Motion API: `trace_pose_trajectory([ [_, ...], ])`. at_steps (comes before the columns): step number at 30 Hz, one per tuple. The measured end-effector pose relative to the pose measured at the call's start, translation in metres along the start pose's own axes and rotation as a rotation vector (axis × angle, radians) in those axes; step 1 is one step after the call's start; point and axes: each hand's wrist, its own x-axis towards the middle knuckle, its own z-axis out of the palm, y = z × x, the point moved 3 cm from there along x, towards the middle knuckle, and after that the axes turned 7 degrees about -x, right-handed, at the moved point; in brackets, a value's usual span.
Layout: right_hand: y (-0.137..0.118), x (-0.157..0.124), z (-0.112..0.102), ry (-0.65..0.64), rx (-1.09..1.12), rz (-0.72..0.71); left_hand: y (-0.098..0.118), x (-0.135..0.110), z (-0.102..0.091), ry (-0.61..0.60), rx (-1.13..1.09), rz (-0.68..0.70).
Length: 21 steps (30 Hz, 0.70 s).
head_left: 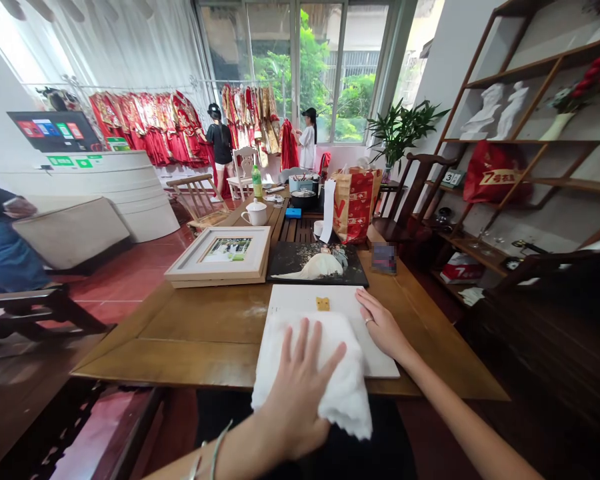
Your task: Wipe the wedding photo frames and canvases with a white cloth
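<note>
Head view: left hand [300, 383], fingers spread, lies on fluffy white cloth [349, 383] over flat white rectangular board [343, 302]; right hand [384, 327] rests flat.

Counter [205, 340]: shiny brown wood
Near edge: flat white board [347, 300]
Behind the board: dark picture [325, 265]
Left edge: pale frames [225, 253] in a pile, white cup [257, 213]
Right edge: red bag [356, 205]

Daylight fills the window [297, 67] and the sheer curtain [130, 43]. The floor [147, 267] is red; wooden shelves [530, 68] line the pale right-hand wall [444, 63].
</note>
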Motion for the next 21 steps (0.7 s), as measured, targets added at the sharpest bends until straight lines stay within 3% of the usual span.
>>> trace_pose_trajectory([
  [4, 0.001, 0.000, 0.000, 0.012, 0.003, -0.003, 0.005, 0.003, 0.008, 0.013, 0.004, 0.035],
  [10, 0.004, 0.001, 0.001, 0.023, 0.013, -0.021, -0.022, 0.069, -0.007, 0.080, 0.080, -0.067],
  [14, 0.007, 0.001, 0.002, 0.035, 0.054, -0.055, -0.024, 0.099, -0.018, 0.090, 0.103, -0.104],
  [17, 0.008, 0.002, 0.002, 0.036, 0.072, -0.044, -0.006, 0.088, -0.014, 0.066, 0.128, 0.001],
  [21, 0.009, 0.002, 0.003, 0.021, 0.085, -0.052, 0.028, 0.040, -0.002, -0.042, 0.055, 0.142],
])
